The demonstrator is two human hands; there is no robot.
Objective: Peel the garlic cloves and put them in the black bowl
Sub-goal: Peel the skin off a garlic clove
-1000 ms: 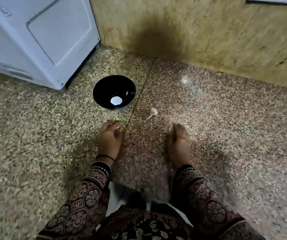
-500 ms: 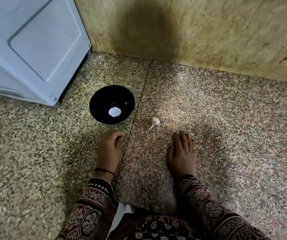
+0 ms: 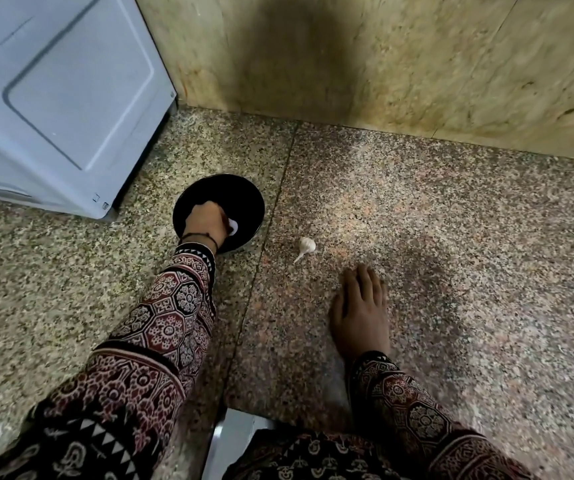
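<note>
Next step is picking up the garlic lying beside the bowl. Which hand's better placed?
Right. The right hand lies flat and empty, with its fingertips just short of the garlic and nothing between them. The left hand is down in the black bowl.

Left grip [image 3: 206,221] in bowl [image 3: 249,202], garlic [image 3: 307,245] right of it

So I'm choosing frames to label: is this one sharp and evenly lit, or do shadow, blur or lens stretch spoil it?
Head view: garlic and black bowl read sharp; the left hand in the bowl is slightly smeared, fingers unclear. Head view: a dark shadow blots the wall, a softer one lies on the counter by the right hand. Head view: wide-angle stretch swells the left sleeve.
</note>
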